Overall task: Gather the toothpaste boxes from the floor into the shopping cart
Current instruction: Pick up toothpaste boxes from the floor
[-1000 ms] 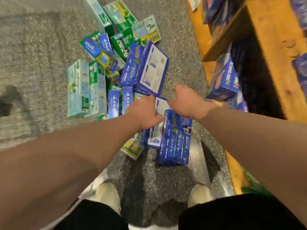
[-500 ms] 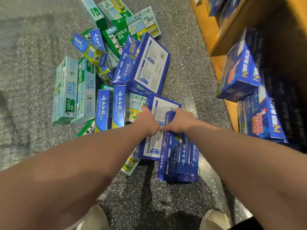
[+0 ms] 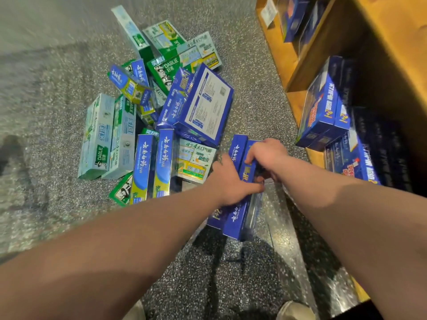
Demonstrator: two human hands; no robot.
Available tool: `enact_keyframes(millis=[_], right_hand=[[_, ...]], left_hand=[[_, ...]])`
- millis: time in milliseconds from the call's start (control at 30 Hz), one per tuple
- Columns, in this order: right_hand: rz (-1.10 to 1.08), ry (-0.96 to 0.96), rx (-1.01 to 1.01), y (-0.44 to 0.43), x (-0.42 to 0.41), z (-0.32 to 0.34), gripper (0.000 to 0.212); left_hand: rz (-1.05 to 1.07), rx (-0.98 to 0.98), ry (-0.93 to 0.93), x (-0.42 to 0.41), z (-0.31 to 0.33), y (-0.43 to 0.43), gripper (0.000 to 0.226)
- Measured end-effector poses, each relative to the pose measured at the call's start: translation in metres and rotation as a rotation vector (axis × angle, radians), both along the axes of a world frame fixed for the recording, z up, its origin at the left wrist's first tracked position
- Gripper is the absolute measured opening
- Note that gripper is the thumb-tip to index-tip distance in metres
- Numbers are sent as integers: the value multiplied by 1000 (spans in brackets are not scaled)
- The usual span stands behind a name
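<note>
On the speckled grey floor point(image 3: 46, 112) a heap of blue, green and white cardboard toothpaste boxes point(image 3: 198, 105) lies ungathered; no cart in sight. One dark-blue bundle of boxes point(image 3: 238, 218) is clasped by left hand point(image 3: 228, 181) and right hand point(image 3: 265, 155), fingers curled round it.

Glossy cardboard toothpaste boxes point(image 3: 152, 165) lie on speckled, polished stone floor point(image 3: 258, 105) beside wooden shelving point(image 3: 298, 58).

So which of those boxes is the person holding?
The dark blue pack nearest the person: the left hand and right hand both grip it, while the other boxes lie untouched.
</note>
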State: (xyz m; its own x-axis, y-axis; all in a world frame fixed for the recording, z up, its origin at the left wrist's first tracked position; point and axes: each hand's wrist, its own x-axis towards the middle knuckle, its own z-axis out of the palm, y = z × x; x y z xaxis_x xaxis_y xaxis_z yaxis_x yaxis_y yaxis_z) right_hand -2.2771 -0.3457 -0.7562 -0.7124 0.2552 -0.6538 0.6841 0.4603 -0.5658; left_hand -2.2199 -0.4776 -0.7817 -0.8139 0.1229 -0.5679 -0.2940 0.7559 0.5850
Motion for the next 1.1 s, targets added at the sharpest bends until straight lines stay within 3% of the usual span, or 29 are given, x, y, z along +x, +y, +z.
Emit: enact_keyframes(millis=[200, 267, 333, 367, 467, 567, 633, 700, 767, 933, 1100], right_hand=[[-55, -56, -94, 6, 0, -3, 36], [103, -73, 25, 6, -2, 1, 9], [230, -13, 234, 7, -2, -3, 15], [296, 29, 296, 9, -3, -7, 33], [783, 162, 437, 18, -1, -2, 94], [1414, 151, 682, 16, 1, 13, 97], [1620, 112, 825, 14, 0, 18, 89], [1699, 158, 941, 15, 0, 14, 89], [1746, 256, 1011, 18, 1, 9, 89], [1836, 357, 1004, 28, 5, 0, 95], [1825, 397, 967, 30, -1, -5, 73]], left_hand=[[-106, -144, -54, 20, 9, 15, 159], [-58, -130, -26, 26, 9, 21, 155], [12, -112, -4, 29, 8, 27, 146], [26, -110, -1, 31, 7, 30, 139], [0, -138, -14, 36, 6, 40, 132], [19, -202, -55, 40, 6, 48, 132], [83, -230, -63, 41, 6, 53, 121], [126, -276, -58, 43, 8, 56, 106], [131, -355, -72, 46, 8, 57, 107], [129, -354, -85, 51, 4, 59, 98], [-6, -355, -6, 45, 9, 45, 87]])
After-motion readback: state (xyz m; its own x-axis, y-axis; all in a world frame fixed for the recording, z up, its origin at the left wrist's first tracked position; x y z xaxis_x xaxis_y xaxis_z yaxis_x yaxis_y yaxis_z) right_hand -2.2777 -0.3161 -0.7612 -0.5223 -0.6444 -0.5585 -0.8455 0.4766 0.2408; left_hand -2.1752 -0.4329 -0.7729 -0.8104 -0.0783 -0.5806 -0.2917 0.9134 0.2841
